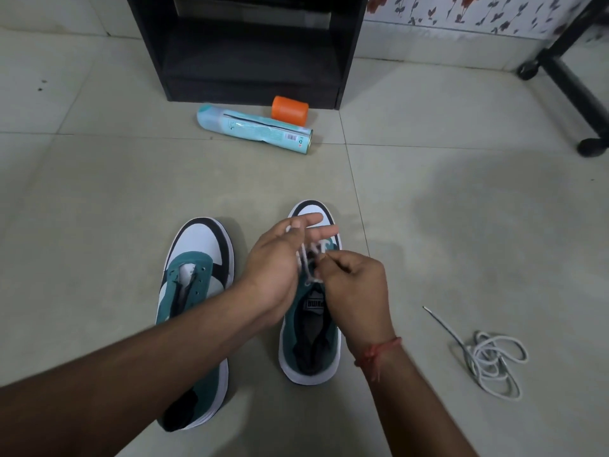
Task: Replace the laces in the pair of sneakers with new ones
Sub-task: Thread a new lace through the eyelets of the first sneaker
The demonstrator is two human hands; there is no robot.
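Left hand: the left hand (pixel 280 258) is spread, fingers extended over the toe of the shoe, with a strand of the white lace looped across its fingers.
Right hand: the right hand (pixel 352 278) is clenched into a pinch on another strand of that lace, just beside the left hand.
Lace in work: the thin white cord lace (pixel 308 262) runs between both hands, above the eyelets of the right-side teal, white and black low sneaker (pixel 311 334). It looks light, limp and easily tangled; the stiff tip is likely the best place to take hold for threading. Whether it is going in or coming out, I cannot tell.
Other shoe: a matching teal, white and black sneaker (pixel 197 258) sits under the left forearm, its eyelets bare.
Spare lace: a loose coil of white cord lace (pixel 492 361) lies on the floor, well apart to the right of the right hand.
Floor: pale tiled floor (pixel 99 192) carries everything.
Beyond the hands: a pale blue spray can (pixel 253 128) lies on its side, an orange cap (pixel 290 108) touching it.
Count: two sneakers, two laces, one can, one cap.
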